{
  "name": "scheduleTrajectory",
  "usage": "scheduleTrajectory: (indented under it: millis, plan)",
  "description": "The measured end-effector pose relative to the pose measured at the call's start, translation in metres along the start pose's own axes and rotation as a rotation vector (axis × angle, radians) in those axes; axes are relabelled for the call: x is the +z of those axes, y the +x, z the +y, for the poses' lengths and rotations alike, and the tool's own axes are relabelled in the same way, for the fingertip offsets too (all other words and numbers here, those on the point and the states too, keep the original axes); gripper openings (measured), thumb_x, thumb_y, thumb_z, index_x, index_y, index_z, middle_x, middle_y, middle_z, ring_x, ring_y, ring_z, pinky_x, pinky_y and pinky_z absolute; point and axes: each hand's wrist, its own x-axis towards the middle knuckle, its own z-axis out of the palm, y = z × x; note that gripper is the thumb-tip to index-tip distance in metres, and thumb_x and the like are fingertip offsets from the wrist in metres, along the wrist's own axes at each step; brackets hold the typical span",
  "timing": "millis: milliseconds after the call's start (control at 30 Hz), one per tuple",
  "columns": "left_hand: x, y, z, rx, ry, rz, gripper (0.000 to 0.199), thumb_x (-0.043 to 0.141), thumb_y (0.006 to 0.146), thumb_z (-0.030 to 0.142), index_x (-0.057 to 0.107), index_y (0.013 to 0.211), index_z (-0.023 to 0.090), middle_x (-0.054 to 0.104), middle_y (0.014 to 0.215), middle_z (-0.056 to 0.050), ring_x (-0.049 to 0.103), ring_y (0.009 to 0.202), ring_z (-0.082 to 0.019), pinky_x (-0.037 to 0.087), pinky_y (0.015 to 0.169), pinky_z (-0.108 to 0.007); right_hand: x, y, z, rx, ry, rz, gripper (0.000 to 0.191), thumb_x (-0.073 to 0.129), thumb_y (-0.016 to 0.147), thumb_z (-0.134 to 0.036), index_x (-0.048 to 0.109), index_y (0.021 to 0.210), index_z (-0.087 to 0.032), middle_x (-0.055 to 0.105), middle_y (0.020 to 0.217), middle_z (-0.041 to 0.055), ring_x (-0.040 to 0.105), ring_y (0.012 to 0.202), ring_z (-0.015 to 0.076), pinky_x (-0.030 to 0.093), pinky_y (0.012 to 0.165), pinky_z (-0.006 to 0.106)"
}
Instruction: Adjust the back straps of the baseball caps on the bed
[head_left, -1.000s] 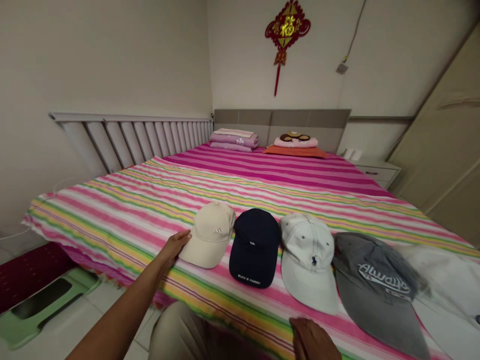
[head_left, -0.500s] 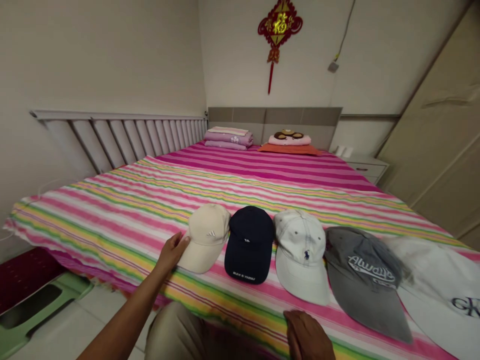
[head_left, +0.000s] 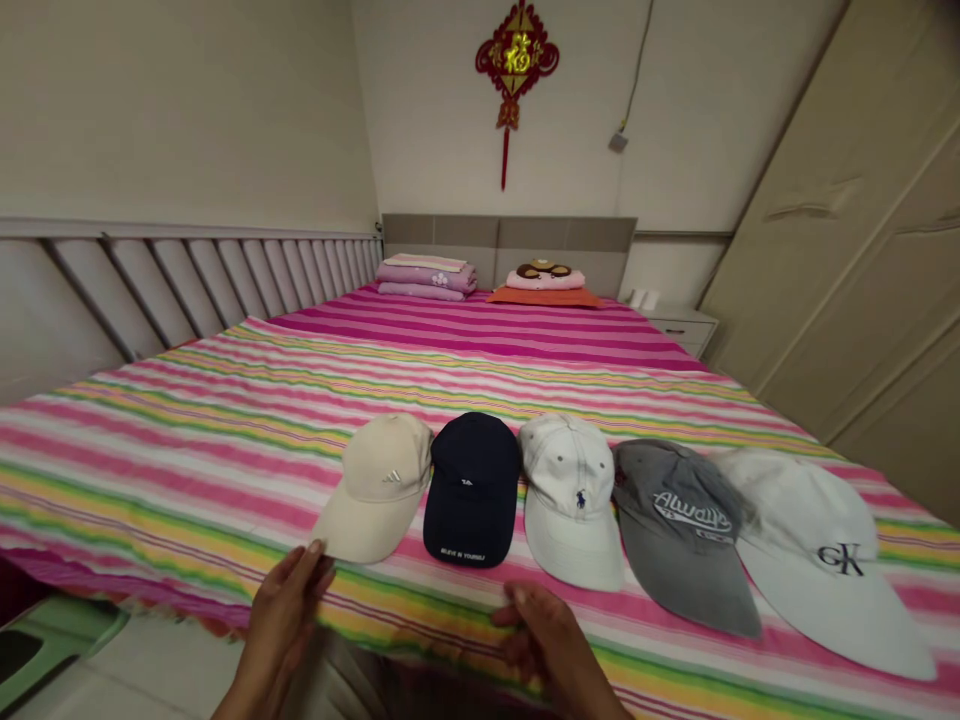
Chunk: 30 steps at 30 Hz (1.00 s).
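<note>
Several caps lie in a row on the striped bed cover (head_left: pixel 247 440). From the left come a beige cap (head_left: pixel 381 480), a navy cap (head_left: pixel 472 480), a white cap with a small dark horse emblem (head_left: pixel 574 490), a grey cap with "Always" lettering (head_left: pixel 682 525) and a larger white cap (head_left: pixel 825 550). My left hand (head_left: pixel 286 605) is at the tip of the beige cap's brim, fingers apart and not gripping it. Below the navy and horse-emblem caps hovers my right hand (head_left: pixel 541 630), empty, its fingers loosely spread.
Folded purple bedding (head_left: pixel 426 277) and a pink and orange pile (head_left: pixel 544 290) rest by the headboard (head_left: pixel 562 245). A white nightstand (head_left: pixel 679 325) stands at the back right. At the lower left is a green stool (head_left: pixel 67 650).
My left hand has moved from the beige cap's side to its brim tip. My right hand has risen and its fingers have opened. The view has turned right, showing more of the large white cap.
</note>
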Motion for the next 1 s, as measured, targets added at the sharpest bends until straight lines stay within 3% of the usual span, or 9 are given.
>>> scheduleTrajectory:
  millis: [67,100,267,467,867,1000]
  plan:
    - [0.005,-0.006,-0.002,-0.117,-0.095,-0.024,0.004,0.054,0.077,0.013,0.057,0.078,0.016,0.065,0.069,-0.001,0.063,0.064,-0.013,0.054,0.064,-0.024,0.019,0.006,-0.009,0.199,0.280,-0.030,0.034,0.065,0.069,-0.042,0.055,0.082,-0.012,0.068,0.071,0.0090,0.059,0.047,0.0112,0.043,0.042,0.018]
    - [0.009,-0.008,-0.002,-0.161,-0.119,-0.046,0.007,0.051,0.078,0.011,0.057,0.075,0.015,0.065,0.066,-0.001,0.064,0.062,-0.013,0.055,0.061,-0.025,0.027,0.010,-0.012,0.258,0.381,0.011,0.030,0.066,0.069,-0.037,0.055,0.079,-0.011,0.068,0.070,0.0100,0.059,0.046,0.0106,0.044,0.042,0.018]
    - [0.023,-0.009,0.001,-0.175,-0.184,-0.118,0.016,0.048,0.076,0.001,0.054,0.067,0.013,0.067,0.065,-0.001,0.065,0.061,-0.015,0.057,0.058,-0.028,0.048,0.030,-0.013,0.267,0.514,0.178,0.016,0.059,0.079,-0.021,0.051,0.068,-0.012,0.065,0.053,0.0060,0.059,0.044,0.0097,0.046,0.044,0.016]
    - [0.028,-0.007,-0.006,-0.124,-0.209,-0.142,0.019,0.046,0.076,-0.001,0.053,0.066,0.014,0.068,0.066,-0.001,0.066,0.063,-0.014,0.057,0.059,-0.026,0.045,0.032,-0.011,0.234,0.534,0.254,0.013,0.059,0.077,-0.015,0.050,0.068,-0.013,0.066,0.055,0.0067,0.061,0.047,0.0118,0.047,0.044,0.019]
    - [0.039,-0.025,-0.021,-0.096,-0.259,-0.192,0.013,0.050,0.074,0.003,0.052,0.068,0.014,0.068,0.070,-0.003,0.065,0.068,-0.014,0.055,0.068,-0.029,0.031,0.030,-0.019,0.278,0.485,0.245,0.009,0.055,0.080,-0.014,0.052,0.072,-0.012,0.068,0.059,0.0069,0.053,0.035,0.0065,0.040,0.033,0.013]
    - [0.037,-0.025,-0.026,-0.062,-0.251,-0.221,0.011,0.051,0.074,0.005,0.055,0.077,0.014,0.068,0.075,-0.004,0.065,0.071,-0.014,0.054,0.069,-0.028,0.030,0.028,-0.019,0.276,0.476,0.247,0.010,0.052,0.082,-0.014,0.051,0.072,-0.012,0.067,0.059,0.0063,0.052,0.034,0.0053,0.040,0.033,0.012]
